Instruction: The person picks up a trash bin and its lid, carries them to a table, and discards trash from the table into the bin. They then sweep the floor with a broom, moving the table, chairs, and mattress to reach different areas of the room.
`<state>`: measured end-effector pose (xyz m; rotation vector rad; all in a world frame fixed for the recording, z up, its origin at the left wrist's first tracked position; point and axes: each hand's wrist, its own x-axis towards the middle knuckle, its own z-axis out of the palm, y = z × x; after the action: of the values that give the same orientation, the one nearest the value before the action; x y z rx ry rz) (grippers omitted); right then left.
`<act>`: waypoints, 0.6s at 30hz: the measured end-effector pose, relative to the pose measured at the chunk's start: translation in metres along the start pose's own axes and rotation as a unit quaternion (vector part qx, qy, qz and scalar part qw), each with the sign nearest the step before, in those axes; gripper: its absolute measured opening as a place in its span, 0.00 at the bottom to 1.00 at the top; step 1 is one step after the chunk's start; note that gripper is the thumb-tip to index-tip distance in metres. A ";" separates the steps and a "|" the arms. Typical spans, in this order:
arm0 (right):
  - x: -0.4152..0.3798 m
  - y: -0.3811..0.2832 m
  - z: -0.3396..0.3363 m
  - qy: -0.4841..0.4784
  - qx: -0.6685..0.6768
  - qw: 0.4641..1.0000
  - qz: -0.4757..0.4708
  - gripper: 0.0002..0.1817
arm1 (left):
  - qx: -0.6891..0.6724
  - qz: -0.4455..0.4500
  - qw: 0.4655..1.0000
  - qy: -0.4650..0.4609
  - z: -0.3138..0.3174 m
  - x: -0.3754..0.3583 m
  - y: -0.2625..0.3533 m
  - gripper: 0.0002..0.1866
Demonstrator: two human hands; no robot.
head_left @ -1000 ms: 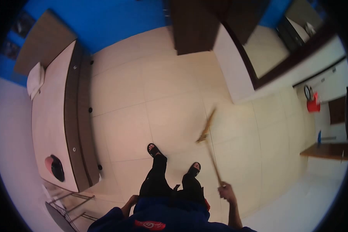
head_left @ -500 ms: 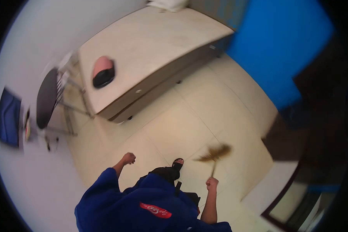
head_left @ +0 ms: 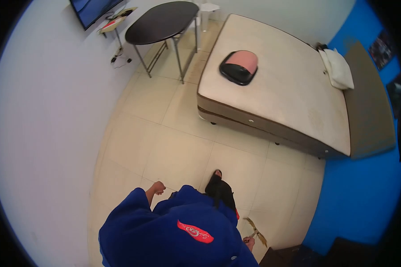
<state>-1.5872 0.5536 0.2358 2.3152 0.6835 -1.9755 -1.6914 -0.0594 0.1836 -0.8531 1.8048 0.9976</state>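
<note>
My right hand [head_left: 249, 242], low at the right, is wrapped round the handle of a short-handled duster [head_left: 256, 232] with a wide, ragged brown head. The duster is held beside my leg over the tiled floor, its head pointing away from my body. My left hand [head_left: 158, 187] hangs in front of my blue shirt on the left, fingers curled closed, with nothing showing in it. Between my hands, one foot [head_left: 217, 173] in a dark sandal steps forward on the tiles.
A bare mattress bed [head_left: 289, 84] stands ahead on the right, bearing a pink and black domed thing [head_left: 240, 66] and white pillows [head_left: 337, 69]. Beyond on the left are a dark oval table [head_left: 162, 22], a small shelf [head_left: 116, 22] and a wall screen [head_left: 93, 11]. A blue wall [head_left: 343, 196] is at right.
My view has swung left, so the bed now lies to the right and the table ahead. The duster has come back closer to my side; my left hand stays curled.
</note>
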 end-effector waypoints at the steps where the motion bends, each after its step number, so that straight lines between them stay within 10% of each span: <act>1: 0.005 -0.002 0.018 -0.020 -0.018 1.000 -0.002 0.14 | -0.015 0.005 1.000 0.000 -0.001 0.003 -0.001 0.12; 10: -0.010 -0.001 0.234 -0.099 -0.151 0.983 0.011 0.11 | -0.102 0.007 0.995 -0.014 -0.079 0.057 0.088 0.11; 16: -0.035 0.009 0.350 -0.121 -0.247 0.961 -0.001 0.12 | -0.259 0.266 0.919 0.135 -0.257 0.106 0.150 0.08; 18: -0.027 0.001 0.393 -0.146 -0.221 0.964 0.030 0.12 | -0.371 0.137 0.901 0.180 -0.307 0.072 0.217 0.11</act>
<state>-1.9574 0.4290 0.1834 1.7291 0.9009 -1.8480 -2.0147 -0.2461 0.2680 -1.3296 1.8867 1.8785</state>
